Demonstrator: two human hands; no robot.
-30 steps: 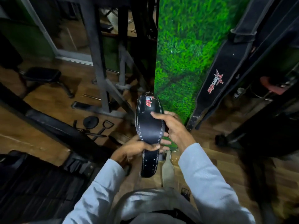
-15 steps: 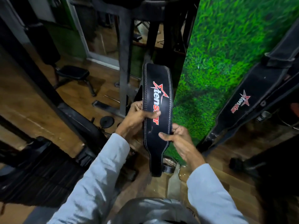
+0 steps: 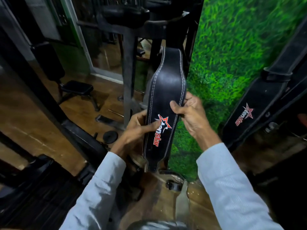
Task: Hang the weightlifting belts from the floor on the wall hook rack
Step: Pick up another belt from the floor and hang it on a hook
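I hold a black leather weightlifting belt (image 3: 167, 90) with white stitching and a red star logo upright in front of me. My left hand (image 3: 139, 127) grips its left edge at the logo, thumb across the front. My right hand (image 3: 191, 112) grips the right edge slightly higher, thumb on the face. The belt's narrow lower end hangs down between my forearms. Another black belt (image 3: 255, 103) with the same logo hangs at the right against the green grass wall (image 3: 232, 47). The hook rack is not visible.
A black machine frame (image 3: 129, 72) stands right behind the held belt. A small padded bench (image 3: 76, 88) sits on the wooden floor at left, with a weight plate (image 3: 110, 136) nearby. Another buckle or strap (image 3: 174, 185) lies on the floor by my feet.
The belt has been fed upward through my hands, so the logo now sits lower. My right hand moved from below the logo up to the right edge above it.
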